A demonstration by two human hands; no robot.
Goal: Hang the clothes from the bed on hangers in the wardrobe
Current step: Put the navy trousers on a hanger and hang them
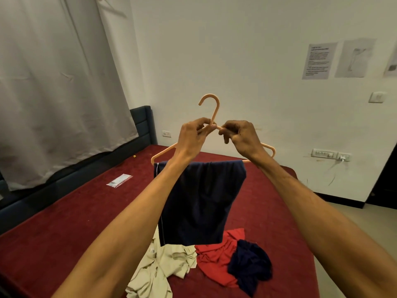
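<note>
Bed [64, 211], maroon fuzzy cover, holds crumpled pile: beige shirt [163, 265], red top [217, 261], small navy piece [249, 265]. Navy garment [202, 201], soft, folded over bar of hanger [216, 110], dangles straight down above pile. Hanger thin peach plastic, held up front, long axis left-right, hook up. Left hand [193, 137], right hand [241, 136] both pinch its neck just under hook, equally near. Wardrobe not in view, so carry probably next.
</note>
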